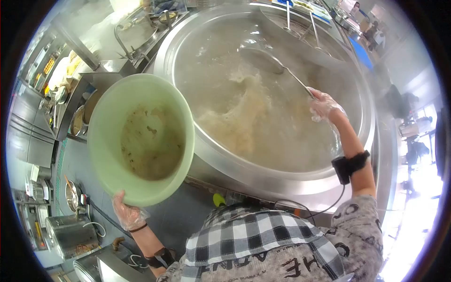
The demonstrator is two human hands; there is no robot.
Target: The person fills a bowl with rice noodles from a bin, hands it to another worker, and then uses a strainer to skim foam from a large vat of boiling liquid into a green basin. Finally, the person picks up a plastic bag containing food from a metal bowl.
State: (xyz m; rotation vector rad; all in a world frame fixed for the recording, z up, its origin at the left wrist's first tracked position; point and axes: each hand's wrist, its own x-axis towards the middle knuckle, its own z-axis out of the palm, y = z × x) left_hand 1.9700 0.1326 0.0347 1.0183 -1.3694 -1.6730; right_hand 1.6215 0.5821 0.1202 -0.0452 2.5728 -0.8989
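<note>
My left hand point(128, 212), in a clear plastic glove, grips the rim of a large pale green basin point(105, 141). The basin is tilted, with murky liquid and dark bits at its bottom. My gloved right hand point(324, 104) is closed around the handle of a long metal skimmer or ladle point(263, 60); its exact kind is blurred by steam. The tool's round head lies over the liquid in a huge round steel cooking kettle point(204, 157). Pale foam point(249, 108) swirls on the cloudy liquid.
A faucet point(126, 44) and steel counter stand at the upper left, with pots point(79, 120) below. Long-handled tools point(314, 28) rest at the kettle's far side. A steel drum point(70, 235) stands at the lower left. People are in the distance at the right.
</note>
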